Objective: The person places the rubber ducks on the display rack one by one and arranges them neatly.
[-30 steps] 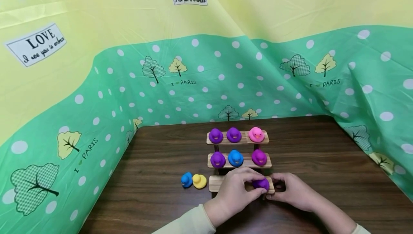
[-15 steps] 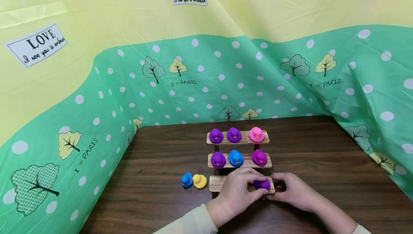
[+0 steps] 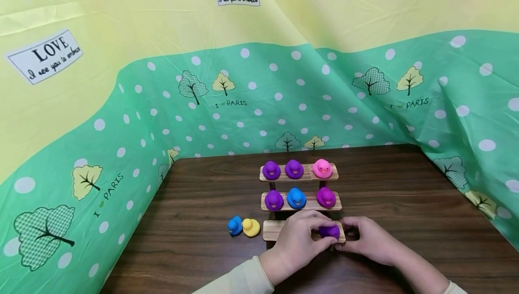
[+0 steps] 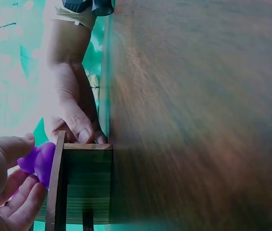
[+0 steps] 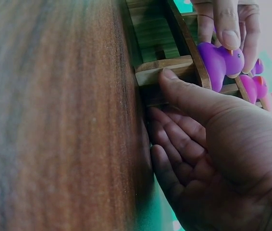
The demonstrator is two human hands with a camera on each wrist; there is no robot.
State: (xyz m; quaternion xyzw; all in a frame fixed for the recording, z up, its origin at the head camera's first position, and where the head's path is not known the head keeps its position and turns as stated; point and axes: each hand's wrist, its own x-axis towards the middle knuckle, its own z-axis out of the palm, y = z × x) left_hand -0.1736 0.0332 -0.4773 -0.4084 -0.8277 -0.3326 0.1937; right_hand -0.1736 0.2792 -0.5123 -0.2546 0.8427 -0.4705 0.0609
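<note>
My left hand pinches a purple toy duck between thumb and fingers at the right end of the lowest shelf of a three-tier wooden stand. In the right wrist view the duck sits upright against the shelf board, a thumb and fingers over its head. My right hand grips the right side of the stand, its thumb on the wooden end piece and the other fingers curled behind. Much of the lowest shelf is hidden by the left hand.
Two purple ducks and a pink duck sit on the top shelf. The middle shelf carries a purple duck, a blue duck and a magenta duck. Another blue duck and a yellow duck stand on the table, left of the stand.
The purple duck and the left hand's fingertips have shifted slightly to the right along the lowest shelf since a second ago. The right hand stays put.
</note>
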